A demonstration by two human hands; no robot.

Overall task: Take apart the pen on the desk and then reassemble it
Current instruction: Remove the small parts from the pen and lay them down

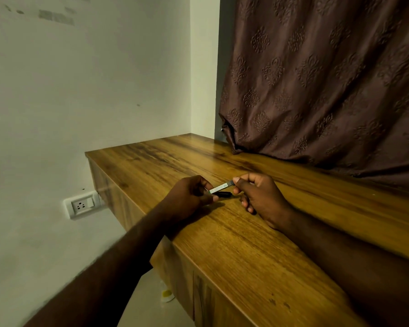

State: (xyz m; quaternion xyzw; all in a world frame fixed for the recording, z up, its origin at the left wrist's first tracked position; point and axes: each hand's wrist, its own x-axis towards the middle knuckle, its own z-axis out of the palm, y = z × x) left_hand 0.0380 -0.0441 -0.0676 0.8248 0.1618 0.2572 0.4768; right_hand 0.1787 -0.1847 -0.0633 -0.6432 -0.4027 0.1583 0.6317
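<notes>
Pen (219, 188) is hanging just above the wooden surface (246, 244), close to its left edge, and you are holding it between both hands. Your left hand (189, 197) is curling round the pen's left end, fingers closed on it. Your right hand (262, 199) is pinching the right end between thumb and forefinger, with the other fingers tucked under. A short dark piece (223, 194) is showing just below the pale barrel, by your left fingertips. I cannot tell whether it is lying on the surface or being held too, nor whether you are pulling the pen apart or pushing it together. Either way, you are best aiming the force straight along the barrel, twisting with the right hand while the left is gripping firm. Working low means anything that slips is landing on wood.

For room, the surface is running on toward the near right and away to the far corner. The curtain (328, 79) is draping onto the far right side, well apart from your hands. The left edge is lying just beside your left hand, with floor below, so you are better setting loose parts down to the right.
</notes>
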